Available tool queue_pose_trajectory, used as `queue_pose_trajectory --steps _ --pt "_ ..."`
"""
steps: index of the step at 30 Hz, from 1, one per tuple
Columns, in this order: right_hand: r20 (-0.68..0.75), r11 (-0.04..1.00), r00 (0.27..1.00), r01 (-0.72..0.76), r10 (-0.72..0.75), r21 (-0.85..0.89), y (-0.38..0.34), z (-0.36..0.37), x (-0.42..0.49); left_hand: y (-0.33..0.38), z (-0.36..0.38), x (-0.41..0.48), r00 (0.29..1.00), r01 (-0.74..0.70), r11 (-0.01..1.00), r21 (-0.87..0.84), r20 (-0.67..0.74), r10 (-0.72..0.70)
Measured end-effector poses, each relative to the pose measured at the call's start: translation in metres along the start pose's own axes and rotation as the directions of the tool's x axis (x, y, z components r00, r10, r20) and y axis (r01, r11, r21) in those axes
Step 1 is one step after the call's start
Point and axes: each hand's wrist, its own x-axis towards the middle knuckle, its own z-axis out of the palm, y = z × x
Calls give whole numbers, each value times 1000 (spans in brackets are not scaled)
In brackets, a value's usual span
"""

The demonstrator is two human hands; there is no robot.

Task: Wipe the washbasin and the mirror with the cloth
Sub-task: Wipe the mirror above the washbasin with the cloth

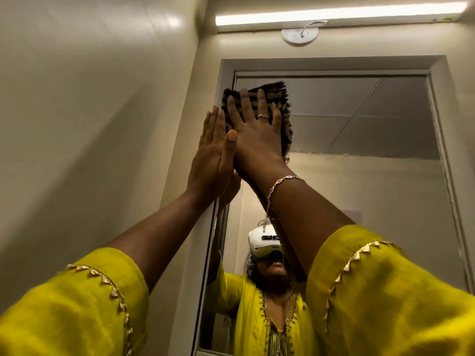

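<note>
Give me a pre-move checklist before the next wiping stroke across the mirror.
1. Cloth flat against the mirror: ok, at the top left corner.
2. Right hand pressing on the cloth with spread fingers: ok.
3. Left hand clear of the cloth: ok, it stands open beside the right hand, near the frame.
4. Glass to the right free for the stroke: ok.
5. Cloth damp or dry: cannot tell.
6. Washbasin wiped: cannot tell, out of view.

Left of my right hand (253,129): my left hand (214,152), frame (223,73).
Right: bare mirror (359,176), clear.
</note>
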Motion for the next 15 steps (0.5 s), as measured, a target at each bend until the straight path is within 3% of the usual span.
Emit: queue_pose_trajectory --steps 6,15 --pt "-15 1000 999 29 -29 -11 16 1 -17 -2 2 -1 996 -85 969 234 61 72" --pt "-52 995 994 -89 91 35 87 -15 -46 -4 4 0 990 -131 898 421 100 97"
